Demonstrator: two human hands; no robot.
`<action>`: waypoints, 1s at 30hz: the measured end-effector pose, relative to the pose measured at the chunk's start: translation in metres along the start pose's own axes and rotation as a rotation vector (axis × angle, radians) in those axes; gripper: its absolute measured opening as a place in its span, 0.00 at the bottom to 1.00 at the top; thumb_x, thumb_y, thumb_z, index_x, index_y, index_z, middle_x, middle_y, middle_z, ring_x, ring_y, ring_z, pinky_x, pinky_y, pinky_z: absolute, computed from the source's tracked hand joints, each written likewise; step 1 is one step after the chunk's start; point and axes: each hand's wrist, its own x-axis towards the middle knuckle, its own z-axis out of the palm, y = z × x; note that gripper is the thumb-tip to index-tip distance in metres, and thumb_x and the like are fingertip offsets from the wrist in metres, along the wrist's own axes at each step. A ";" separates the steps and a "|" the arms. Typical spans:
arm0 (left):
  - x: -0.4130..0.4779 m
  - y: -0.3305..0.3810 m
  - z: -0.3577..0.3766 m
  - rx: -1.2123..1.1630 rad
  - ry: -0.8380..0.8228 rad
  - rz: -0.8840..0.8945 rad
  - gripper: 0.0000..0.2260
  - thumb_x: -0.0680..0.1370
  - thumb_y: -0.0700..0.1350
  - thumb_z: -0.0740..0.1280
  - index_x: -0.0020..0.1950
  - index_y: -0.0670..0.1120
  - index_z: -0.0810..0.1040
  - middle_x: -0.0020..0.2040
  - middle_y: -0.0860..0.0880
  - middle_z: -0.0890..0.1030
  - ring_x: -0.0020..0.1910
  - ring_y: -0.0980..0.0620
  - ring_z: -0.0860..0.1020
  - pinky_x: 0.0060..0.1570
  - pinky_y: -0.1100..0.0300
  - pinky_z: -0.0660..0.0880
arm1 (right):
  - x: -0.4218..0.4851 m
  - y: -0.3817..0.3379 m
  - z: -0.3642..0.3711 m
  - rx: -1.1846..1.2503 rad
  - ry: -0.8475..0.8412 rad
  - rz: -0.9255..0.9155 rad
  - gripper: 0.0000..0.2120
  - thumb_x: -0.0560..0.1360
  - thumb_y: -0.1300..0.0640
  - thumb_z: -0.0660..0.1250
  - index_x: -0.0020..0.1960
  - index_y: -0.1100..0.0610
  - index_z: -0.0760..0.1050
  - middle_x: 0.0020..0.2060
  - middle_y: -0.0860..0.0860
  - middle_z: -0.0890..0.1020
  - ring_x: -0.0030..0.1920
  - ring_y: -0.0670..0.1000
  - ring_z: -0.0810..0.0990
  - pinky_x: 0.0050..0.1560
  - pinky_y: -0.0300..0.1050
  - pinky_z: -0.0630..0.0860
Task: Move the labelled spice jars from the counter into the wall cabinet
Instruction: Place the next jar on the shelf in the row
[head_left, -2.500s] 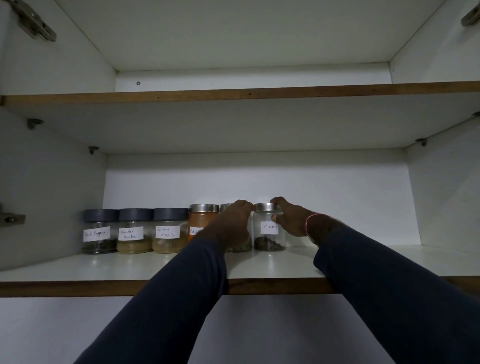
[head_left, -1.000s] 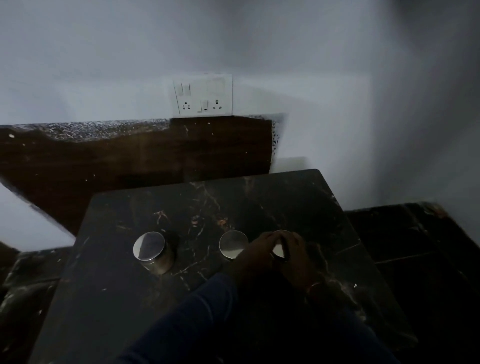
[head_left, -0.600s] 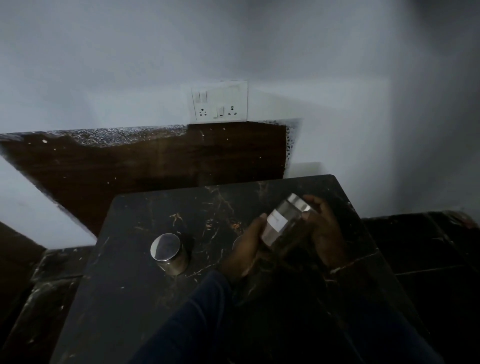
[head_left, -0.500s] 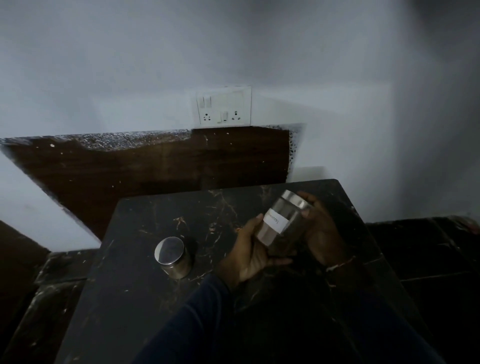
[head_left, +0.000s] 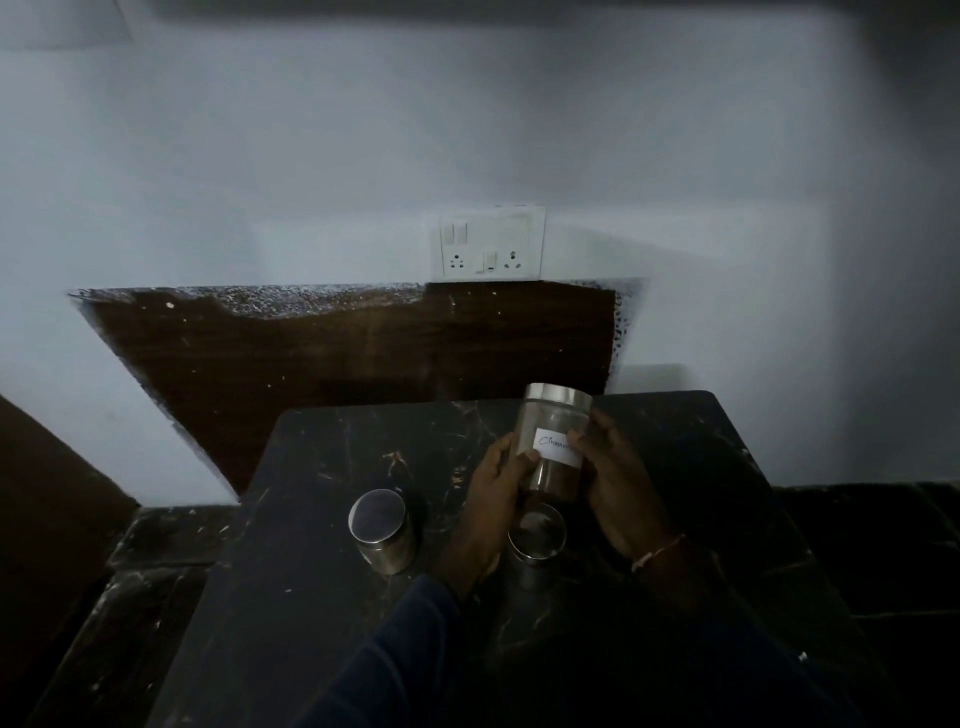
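1. Counter (head_left: 291, 597) of dark veined stone fills the lower part of the view, and everything else sits around the two-handed hold near its middle.
2. Well to the left of the hold, a steel-lidded jar (head_left: 382, 530) stands upright on the stone, apart from both hands; its label does not show from this angle.
3. The left hand (head_left: 491, 499) comes up out of a dark blue sleeve (head_left: 384, 660) and is wrapped on the left side of the held jar (head_left: 553, 441), thumb across the front just beside the label.
4. The held jar is lifted clear of the counter between the two hands, a little tilted, its steel lid uppermost and a brown spice filling its lower part.
5. Its white label (head_left: 557, 446) faces the camera; the handwriting begins "Cinna", the rest being covered by a finger.
6. Directly below the hold, a second steel-lidded jar (head_left: 536, 535) stands on the counter, partly hidden by the left wrist.
7. The right hand (head_left: 618, 488) is closed on the right side of the held jar, fingertips reaching over the label's right end.
8. A thin pale band (head_left: 657, 552) circles the right wrist.
9. Above and beyond the hold, a white switch and socket plate (head_left: 491, 241) is fixed on the pale wall over a dark wooden panel (head_left: 363, 358).
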 end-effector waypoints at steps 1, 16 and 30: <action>0.001 0.002 -0.002 0.015 0.002 0.019 0.19 0.76 0.49 0.67 0.66 0.49 0.72 0.59 0.44 0.79 0.52 0.47 0.82 0.49 0.52 0.80 | 0.001 -0.003 0.003 0.017 0.001 0.003 0.19 0.75 0.50 0.66 0.66 0.46 0.72 0.59 0.51 0.80 0.57 0.54 0.81 0.49 0.51 0.80; 0.044 0.320 0.029 0.691 -0.173 0.757 0.27 0.73 0.49 0.74 0.66 0.66 0.66 0.58 0.57 0.80 0.55 0.59 0.80 0.50 0.61 0.79 | 0.026 -0.297 0.109 -0.308 -0.228 -0.672 0.22 0.77 0.58 0.66 0.69 0.51 0.66 0.53 0.55 0.83 0.49 0.50 0.85 0.43 0.44 0.82; 0.117 0.497 0.089 0.924 -0.026 0.970 0.21 0.72 0.44 0.74 0.61 0.50 0.71 0.46 0.58 0.78 0.42 0.62 0.77 0.33 0.75 0.73 | 0.102 -0.485 0.152 -0.749 -0.112 -1.054 0.17 0.74 0.53 0.72 0.61 0.49 0.72 0.51 0.53 0.81 0.54 0.55 0.81 0.55 0.52 0.81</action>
